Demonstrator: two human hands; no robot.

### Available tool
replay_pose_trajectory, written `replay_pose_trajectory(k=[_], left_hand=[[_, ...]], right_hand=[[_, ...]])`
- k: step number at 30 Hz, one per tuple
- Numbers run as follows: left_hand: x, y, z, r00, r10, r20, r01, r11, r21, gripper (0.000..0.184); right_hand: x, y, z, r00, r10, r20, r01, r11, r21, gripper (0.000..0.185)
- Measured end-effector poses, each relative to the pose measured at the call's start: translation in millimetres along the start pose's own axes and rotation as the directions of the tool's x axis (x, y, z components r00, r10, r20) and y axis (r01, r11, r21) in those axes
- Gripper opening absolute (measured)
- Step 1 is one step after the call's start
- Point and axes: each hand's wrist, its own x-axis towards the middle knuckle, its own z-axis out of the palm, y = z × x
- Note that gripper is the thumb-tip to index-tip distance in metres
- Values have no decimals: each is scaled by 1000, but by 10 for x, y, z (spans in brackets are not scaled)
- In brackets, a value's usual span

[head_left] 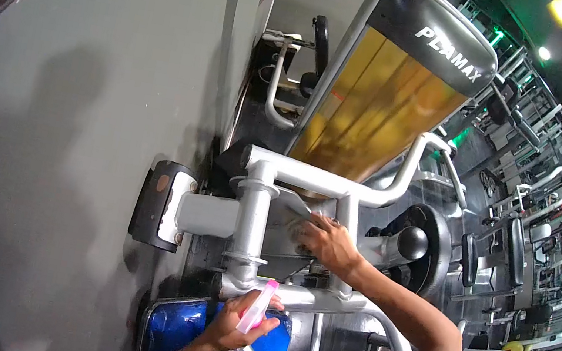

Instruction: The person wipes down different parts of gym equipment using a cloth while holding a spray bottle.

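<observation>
My left hand (228, 326) is closed around a pink-and-white spray bottle (259, 307), near the lower bar of a silver exercise machine frame (254, 223). Between the frame's bars, my right hand (330, 246) presses a grey cloth (293, 205) against the machine; motion blurs its fingertips, and part of the cloth is hidden. A blue padded seat (175, 326) lies below my left hand. To the right of my right hand is a round black pad (437, 252) with a dark knob (412, 243) beside it.
A tall machine cover (384, 103) with a gold panel stands ahead. The grey wall (77, 139) runs close along the left, beside a black end pad (158, 203). More gym machines (496, 255) fill the right side. A curved silver handle (420, 155) juts out ahead.
</observation>
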Motion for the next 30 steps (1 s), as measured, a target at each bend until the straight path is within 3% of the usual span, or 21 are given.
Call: replay_pose_trajectory(k=[2,4,5,8,9,10,13,15,16,18,19,21,25,27,30], left_hand=[[10,-17,-6,1000,18,7,-18,1000,9,34],[18,-17,3,999,34,15,-34,999,22,34],[22,-10,3,1000,30,9,-30,999,12,34],[8,8,11,1000,1,-3,-1,1000,-13,33],[3,11,17,1000,-23,-10,23,999,-31,33],[1,-23,16,1000,-24,-14,23,999,-32,33],[1,-110,10,998,47,29,-48,998,50,36],[2,-59,-10,998,49,50,-54,992,115,35],[2,-45,-11,998,46,51,-52,992,117,35],[2,-20,1,999,-40,34,37,995,93,34],[0,16,13,998,-43,38,40,995,92,34],[17,89,22,996,-83,-19,85,994,72,28],[-1,-8,17,998,-55,-27,57,996,70,30],[21,24,2,1000,7,-12,-6,996,93,31],[14,30,-7,1000,10,12,-11,996,85,33]], right_hand=[[-20,-2,-296,996,-92,-9,92,995,-34,26],[95,-107,-666,915,-5,404,-20,998,59,29],[114,-77,-683,920,-59,387,16,993,115,31],[422,-169,-611,914,-23,406,-22,994,105,32],[430,-177,-275,989,-60,135,33,981,193,22],[524,-204,38,983,-178,44,176,984,34,21],[736,-378,325,962,-252,106,235,960,150,18],[915,-468,759,835,-171,522,177,983,40,21],[966,-502,926,836,-172,521,176,983,43,21],[1035,-544,1222,943,-231,242,187,964,192,29],[1087,-557,1397,943,-227,244,182,964,194,29],[1190,-553,1633,933,-354,67,343,928,144,39],[983,-542,940,957,-247,154,191,932,307,33],[915,-481,579,816,-183,548,152,983,102,27],[538,-372,-54,882,-135,451,124,991,55,15]])
